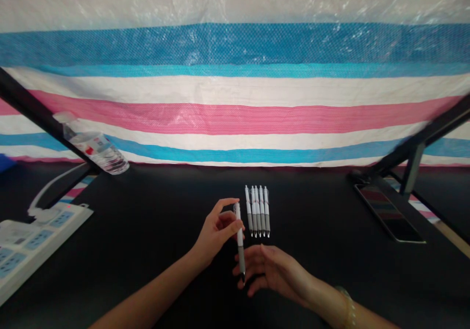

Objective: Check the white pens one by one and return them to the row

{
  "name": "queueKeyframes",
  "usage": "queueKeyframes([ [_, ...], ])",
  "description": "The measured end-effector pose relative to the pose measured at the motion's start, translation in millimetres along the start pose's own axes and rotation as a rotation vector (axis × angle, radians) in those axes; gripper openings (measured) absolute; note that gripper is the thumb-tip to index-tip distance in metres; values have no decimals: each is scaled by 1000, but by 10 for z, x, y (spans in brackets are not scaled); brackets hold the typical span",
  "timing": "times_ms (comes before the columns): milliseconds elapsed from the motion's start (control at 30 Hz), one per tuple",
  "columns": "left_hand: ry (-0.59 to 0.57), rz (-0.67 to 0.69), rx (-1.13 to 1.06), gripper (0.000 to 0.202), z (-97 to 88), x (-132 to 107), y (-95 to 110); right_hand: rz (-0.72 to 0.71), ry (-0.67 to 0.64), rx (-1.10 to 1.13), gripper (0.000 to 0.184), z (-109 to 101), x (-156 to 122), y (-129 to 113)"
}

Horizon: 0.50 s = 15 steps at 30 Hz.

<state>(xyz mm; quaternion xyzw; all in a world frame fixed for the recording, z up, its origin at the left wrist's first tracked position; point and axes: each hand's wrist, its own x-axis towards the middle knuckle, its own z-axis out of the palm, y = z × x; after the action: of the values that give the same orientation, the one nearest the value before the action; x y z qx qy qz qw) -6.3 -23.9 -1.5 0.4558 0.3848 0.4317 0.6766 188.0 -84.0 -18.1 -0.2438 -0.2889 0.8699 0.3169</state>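
A white ballpoint pen with a grey grip (241,255) is pinched in my left hand (216,228), its tip pointing down toward me. The index finger of that hand reaches the pen's top end. My right hand (275,270) is just below and to the right, fingers apart and curved behind the pen's lower part; whether they touch it I cannot tell. Beyond my hands, several matching white and grey pens (258,211) lie side by side on the black table (165,192), tips toward me.
At the left is a white power strip (44,238) with a plugged-in cable. A clear plastic bottle (97,150) stands behind it near a black metal bar. On the right lies a smartphone (389,214) beside another bar. A striped sheet (235,118) hangs behind the table.
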Motion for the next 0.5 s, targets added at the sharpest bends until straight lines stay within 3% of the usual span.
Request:
queueKeyframes([
  [200,7,-19,-62,66,1,-5,24,-1,0,-26,50,15,-5,-9],
  [367,20,1,-58,55,-6,-3,30,9,17,-32,50,31,0,-13],
  [500,35,-21,-50,59,-22,18,32,15,21,-30,49,39,11,-13],
])
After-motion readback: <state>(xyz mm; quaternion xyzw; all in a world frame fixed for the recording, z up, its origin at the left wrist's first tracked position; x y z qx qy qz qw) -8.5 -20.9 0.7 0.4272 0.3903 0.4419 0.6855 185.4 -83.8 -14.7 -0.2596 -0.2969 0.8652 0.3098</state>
